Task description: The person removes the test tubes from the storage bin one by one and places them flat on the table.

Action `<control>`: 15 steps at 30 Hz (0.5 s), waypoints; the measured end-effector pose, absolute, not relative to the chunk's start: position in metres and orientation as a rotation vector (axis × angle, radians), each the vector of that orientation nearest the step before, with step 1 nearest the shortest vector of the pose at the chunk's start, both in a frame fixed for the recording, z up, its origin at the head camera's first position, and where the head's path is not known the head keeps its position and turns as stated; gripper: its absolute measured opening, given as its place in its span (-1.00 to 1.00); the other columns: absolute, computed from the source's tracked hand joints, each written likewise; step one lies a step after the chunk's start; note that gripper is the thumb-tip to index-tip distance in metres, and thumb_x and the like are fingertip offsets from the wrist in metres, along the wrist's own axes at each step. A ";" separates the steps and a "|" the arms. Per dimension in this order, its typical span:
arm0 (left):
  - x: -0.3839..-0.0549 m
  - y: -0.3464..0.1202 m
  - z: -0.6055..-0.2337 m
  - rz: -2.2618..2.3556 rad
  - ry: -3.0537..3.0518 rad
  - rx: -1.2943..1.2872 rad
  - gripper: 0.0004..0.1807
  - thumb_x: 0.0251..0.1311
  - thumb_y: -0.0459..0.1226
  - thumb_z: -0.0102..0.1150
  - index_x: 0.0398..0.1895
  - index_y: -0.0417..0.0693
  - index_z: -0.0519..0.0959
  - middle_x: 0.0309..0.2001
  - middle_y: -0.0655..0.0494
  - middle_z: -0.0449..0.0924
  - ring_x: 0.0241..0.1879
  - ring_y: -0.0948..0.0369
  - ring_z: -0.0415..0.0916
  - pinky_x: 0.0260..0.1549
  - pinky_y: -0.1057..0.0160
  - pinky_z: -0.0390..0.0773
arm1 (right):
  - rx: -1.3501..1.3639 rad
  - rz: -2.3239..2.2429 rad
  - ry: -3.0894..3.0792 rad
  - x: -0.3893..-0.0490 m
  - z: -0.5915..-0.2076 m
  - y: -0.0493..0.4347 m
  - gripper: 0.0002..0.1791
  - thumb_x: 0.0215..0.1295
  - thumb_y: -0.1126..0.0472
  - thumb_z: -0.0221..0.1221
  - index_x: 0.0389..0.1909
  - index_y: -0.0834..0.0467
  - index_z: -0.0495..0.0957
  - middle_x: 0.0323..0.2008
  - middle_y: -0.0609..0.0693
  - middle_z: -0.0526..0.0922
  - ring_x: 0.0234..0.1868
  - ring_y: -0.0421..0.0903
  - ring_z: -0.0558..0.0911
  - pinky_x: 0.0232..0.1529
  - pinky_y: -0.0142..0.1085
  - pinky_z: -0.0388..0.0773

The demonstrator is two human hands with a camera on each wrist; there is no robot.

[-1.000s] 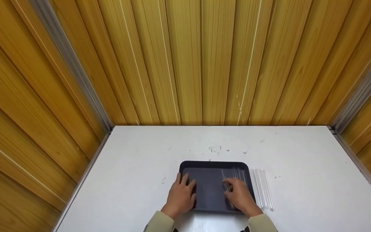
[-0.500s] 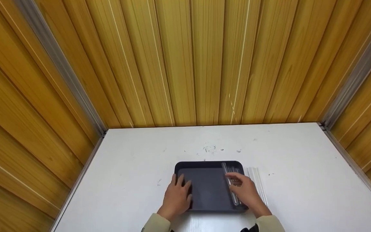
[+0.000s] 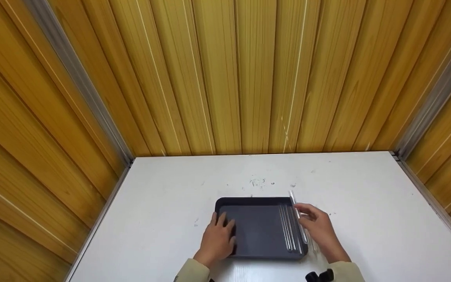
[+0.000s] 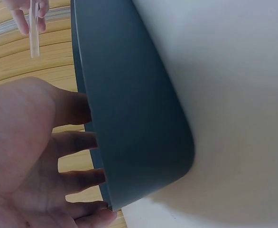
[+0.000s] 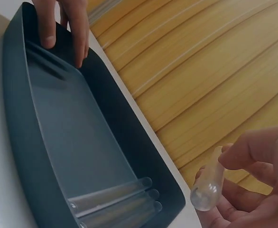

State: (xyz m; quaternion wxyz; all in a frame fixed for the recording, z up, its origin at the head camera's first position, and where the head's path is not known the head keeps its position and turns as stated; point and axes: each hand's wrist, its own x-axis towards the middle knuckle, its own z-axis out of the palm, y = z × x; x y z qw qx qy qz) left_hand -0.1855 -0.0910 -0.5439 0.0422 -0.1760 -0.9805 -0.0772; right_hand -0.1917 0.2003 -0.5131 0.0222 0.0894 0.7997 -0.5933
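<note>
My right hand [image 3: 319, 227] pinches a clear test tube [image 5: 208, 190] between thumb and fingers. In the head view this tube slants along the right rim of a dark tray [image 3: 253, 231], its far end passing the tray's back corner. Inside the tray, near its right wall, lie several test tubes [image 3: 287, 231] side by side, rounded ends showing in the right wrist view. Over the tray's left wall rests my left hand [image 3: 216, 239], fingers spread and fairly straight, reaching inside; the left wrist view shows them crossing the rim [image 4: 89, 104], tips mostly hidden behind the wall.
The tray stands on a white table [image 3: 170, 203] with small dark marks behind it. Clear tubes [image 3: 316, 252] on the table, right of the tray, are mostly covered by my right hand. Wood-patterned panels [image 3: 225, 78] rise at the back and both sides.
My right hand has raised a test tube from inside the tray and carried it right, over the tray's right rim. My left hand has stayed at the left wall.
</note>
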 end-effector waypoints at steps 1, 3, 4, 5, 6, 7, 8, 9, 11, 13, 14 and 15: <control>-0.185 -0.091 -0.544 -0.236 -3.001 -0.540 -0.50 0.23 -0.10 0.19 0.22 -0.05 0.52 0.32 -0.20 0.36 0.33 -0.30 0.25 0.17 -0.08 0.47 | 0.286 -1.841 2.477 -0.191 -0.513 0.203 -0.51 0.24 0.41 0.03 0.23 0.16 0.47 0.23 0.17 0.50 0.22 0.06 0.51 -0.03 -0.39 0.55; -0.184 -0.090 -0.543 -0.228 -3.002 -0.544 -0.50 0.23 -0.09 0.19 0.22 -0.05 0.52 0.32 -0.20 0.36 0.33 -0.29 0.25 0.18 -0.08 0.47 | 0.307 -1.844 2.472 -0.191 -0.514 0.206 -0.51 0.25 0.40 0.02 0.23 0.15 0.47 0.23 0.16 0.51 0.20 0.04 0.53 -0.09 -0.44 0.51; -0.184 -0.090 -0.543 -0.224 -3.003 -0.544 -0.50 0.23 -0.09 0.18 0.22 -0.05 0.52 0.32 -0.20 0.36 0.34 -0.29 0.25 0.18 -0.07 0.47 | 0.313 -1.846 2.467 -0.190 -0.514 0.208 -0.51 0.26 0.40 0.02 0.23 0.15 0.47 0.23 0.16 0.50 0.20 0.03 0.52 -0.10 -0.45 0.50; -0.184 -0.090 -0.543 -0.229 -3.000 -0.543 -0.50 0.23 -0.10 0.19 0.22 -0.05 0.52 0.32 -0.20 0.36 0.34 -0.29 0.25 0.18 -0.07 0.47 | 0.322 -1.853 2.458 -0.190 -0.515 0.210 -0.51 0.27 0.39 0.02 0.23 0.15 0.47 0.23 0.16 0.50 0.20 0.03 0.52 -0.09 -0.44 0.50; -0.184 -0.089 -0.543 -0.230 -2.999 -0.545 -0.50 0.23 -0.10 0.19 0.22 -0.05 0.52 0.32 -0.20 0.37 0.34 -0.29 0.25 0.17 -0.08 0.47 | 0.332 -1.862 2.445 -0.189 -0.515 0.211 -0.51 0.27 0.39 0.02 0.24 0.15 0.46 0.24 0.17 0.50 0.20 0.02 0.51 -0.09 -0.44 0.49; -0.183 -0.089 -0.544 -0.232 -2.999 -0.546 -0.50 0.23 -0.10 0.19 0.22 -0.05 0.52 0.32 -0.20 0.37 0.34 -0.29 0.25 0.17 -0.08 0.47 | 0.341 -1.870 2.432 -0.189 -0.516 0.213 -0.51 0.27 0.39 0.02 0.24 0.16 0.46 0.24 0.17 0.49 0.19 0.01 0.51 -0.09 -0.43 0.49; -0.183 -0.089 -0.544 -0.235 -3.001 -0.545 -0.50 0.23 -0.10 0.19 0.22 -0.06 0.52 0.32 -0.20 0.36 0.34 -0.29 0.25 0.18 -0.08 0.47 | 0.350 -1.880 2.419 -0.188 -0.517 0.214 -0.52 0.27 0.39 0.01 0.24 0.16 0.46 0.24 0.17 0.49 0.18 -0.01 0.52 -0.09 -0.43 0.50; -0.182 -0.090 -0.545 -0.236 -3.004 -0.545 -0.50 0.23 -0.10 0.18 0.22 -0.06 0.52 0.32 -0.21 0.36 0.34 -0.29 0.25 0.18 -0.08 0.46 | 0.356 -1.891 2.404 -0.188 -0.518 0.215 -0.51 0.27 0.40 0.01 0.24 0.17 0.46 0.24 0.17 0.49 0.16 -0.03 0.52 -0.10 -0.42 0.50; -0.182 -0.089 -0.545 -0.227 -3.003 -0.546 -0.50 0.23 -0.10 0.18 0.23 -0.05 0.52 0.32 -0.21 0.36 0.33 -0.29 0.25 0.18 -0.08 0.47 | 0.365 -1.906 2.387 -0.187 -0.520 0.218 -0.51 0.27 0.40 0.01 0.25 0.18 0.45 0.25 0.17 0.48 0.13 -0.10 0.52 -0.11 -0.42 0.50; -0.182 -0.089 -0.545 -0.221 -2.996 -0.544 -0.50 0.23 -0.10 0.18 0.23 -0.05 0.52 0.32 -0.21 0.37 0.33 -0.29 0.25 0.18 -0.09 0.46 | 0.371 -1.915 2.387 -0.186 -0.522 0.221 -0.50 0.26 0.41 0.02 0.25 0.19 0.44 0.25 0.17 0.48 0.09 -0.14 0.53 -0.12 -0.43 0.51; -0.182 -0.089 -0.545 -0.217 -2.993 -0.545 -0.50 0.23 -0.10 0.18 0.23 -0.05 0.52 0.31 -0.21 0.37 0.33 -0.29 0.25 0.18 -0.08 0.46 | 0.376 -1.916 2.390 -0.186 -0.523 0.223 -0.50 0.26 0.40 0.02 0.25 0.20 0.44 0.25 0.17 0.49 0.07 -0.17 0.53 -0.12 -0.44 0.51; -0.182 -0.090 -0.545 -0.208 -2.989 -0.547 -0.50 0.23 -0.10 0.18 0.23 -0.05 0.52 0.31 -0.21 0.37 0.33 -0.29 0.26 0.18 -0.08 0.47 | 0.379 -1.916 2.392 -0.185 -0.524 0.224 -0.50 0.26 0.40 0.02 0.26 0.20 0.43 0.25 0.17 0.49 0.06 -0.19 0.53 -0.12 -0.44 0.52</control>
